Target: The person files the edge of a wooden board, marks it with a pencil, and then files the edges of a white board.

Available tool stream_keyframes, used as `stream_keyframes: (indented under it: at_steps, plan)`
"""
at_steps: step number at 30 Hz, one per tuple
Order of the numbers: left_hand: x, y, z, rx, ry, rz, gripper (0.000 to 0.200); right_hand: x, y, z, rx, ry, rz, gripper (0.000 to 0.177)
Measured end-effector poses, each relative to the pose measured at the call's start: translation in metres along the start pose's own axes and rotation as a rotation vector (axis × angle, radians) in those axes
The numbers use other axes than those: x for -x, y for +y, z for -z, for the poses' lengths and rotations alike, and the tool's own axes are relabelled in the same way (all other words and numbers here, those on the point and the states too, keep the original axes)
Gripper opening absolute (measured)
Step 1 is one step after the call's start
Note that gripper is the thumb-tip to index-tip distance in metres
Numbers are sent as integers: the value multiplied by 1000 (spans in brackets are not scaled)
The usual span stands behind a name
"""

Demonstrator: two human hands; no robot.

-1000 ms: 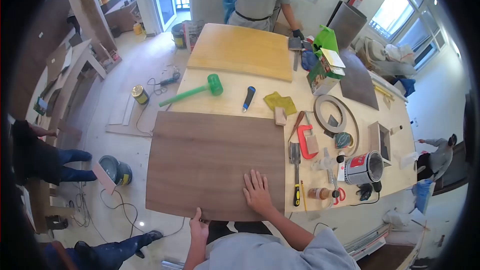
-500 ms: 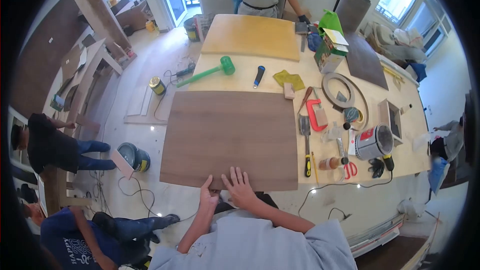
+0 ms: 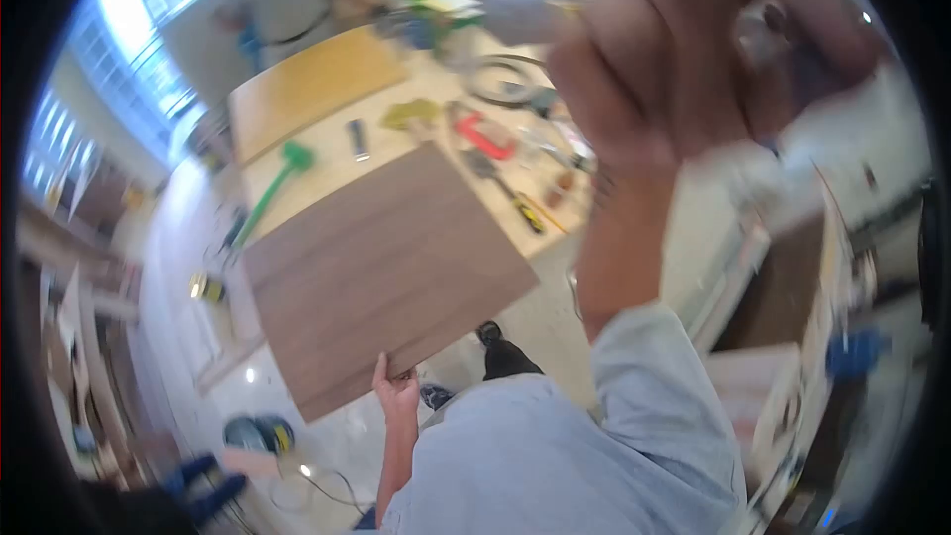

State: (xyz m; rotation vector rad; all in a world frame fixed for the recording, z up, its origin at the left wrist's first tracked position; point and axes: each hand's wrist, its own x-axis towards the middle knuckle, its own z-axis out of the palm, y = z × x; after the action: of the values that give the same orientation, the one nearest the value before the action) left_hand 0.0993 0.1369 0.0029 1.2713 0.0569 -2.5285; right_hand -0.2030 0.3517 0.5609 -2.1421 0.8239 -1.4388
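A brown wood-grain board [image 3: 386,267] lies on the worktable, its near edge jutting out over the floor. My left hand [image 3: 398,396] grips that near edge, thumb on top and fingers curled beneath. Raised close in front of the camera, my right hand [image 3: 664,59] is large and blurred, with its fingers bent inward. I cannot tell what, if anything, is inside them. Beyond the board are a green mallet [image 3: 277,188], a utility knife [image 3: 358,141] and a yellow cloth [image 3: 410,115]. To its right lie a red clamp [image 3: 485,137] and a chisel with a yellow-black handle [image 3: 528,214].
A thick yellowish panel [image 3: 317,89] rests on the far part of the worktable [image 3: 332,154], with a person [image 3: 287,0] standing behind it. Rolls of edging [image 3: 500,79] sit farther right. On the floor at left are a can [image 3: 207,287] and a bucket [image 3: 253,433].
My right hand has left the board and come up close to the camera. My left hand stays at the near edge. The whole view has swung to the right and tilted.
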Motion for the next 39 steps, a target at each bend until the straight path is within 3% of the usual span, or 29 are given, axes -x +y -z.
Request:
stream_keyframes:
  at_steps: [2, 5, 6, 8, 9, 10, 11, 12, 13, 14, 15, 16, 18, 19, 21, 25, 31, 36, 39]
  plan:
    - [6, 7, -2, 10, 0, 14, 35, 10, -19, -10, -15, 10, 75, 47]
    - [3, 11, 3, 9, 27, 56, 33, 19, 11, -52, -223, 207, 324, 82]
    - [4, 13, 8, 12, 20, 72, 33, 24, 9, -62, -125, 336, 287, 66]
    - [0, 16, 5, 1, -6, 116, 33, 34, 4, -81, 61, 581, 170, 45]
    - [0, 16, 3, -14, 2, 124, 33, 52, 11, -95, 248, 781, -15, 50]
    - [0, 16, 2, -24, 13, 128, 32, 64, 33, -114, 259, 1115, -84, 40]
    - [0, 17, 3, -18, 23, 123, 32, 72, 46, -134, 449, 1291, -433, 36]
    - [2, 17, 4, -47, 2, 136, 30, 95, 82, -145, 601, 1280, -638, 33]
    - [3, 16, 3, -55, -26, 129, 29, 128, 117, -164, 998, 1019, -979, 32]
    - [7, 18, 6, -54, -44, 107, 27, 145, 152, -198, 969, 896, -1100, 24]
    - [19, 18, 14, -52, -44, 101, 26, 165, 178, -227, 841, 607, -1132, 25]
    - [24, 14, 3, -52, -71, 93, 26, 172, 203, -257, 949, 333, -1056, 51]
    - [42, 14, -20, -88, -92, 73, 27, 168, 225, -304, 1155, 13, -1031, 74]
    - [40, 16, -27, -74, -118, 74, 28, 164, 234, -309, 1180, -37, -1024, 76]
    - [48, 21, -22, -74, -135, 103, 31, 161, 247, -333, 1206, -118, -1054, 79]
    - [79, 23, -52, -87, -160, 57, 40, 189, 284, -332, 1255, -33, -994, 72]
    - [115, 31, -87, -67, -228, 42, 33, 167, 287, -307, 1461, -50, -820, 61]
    - [128, 41, -101, -88, -540, -46, 38, 135, 276, -266, 1440, -29, -761, 51]
    - [131, 50, -116, -183, -812, -172, 50, 91, 258, -220, 1339, -76, -832, 40]
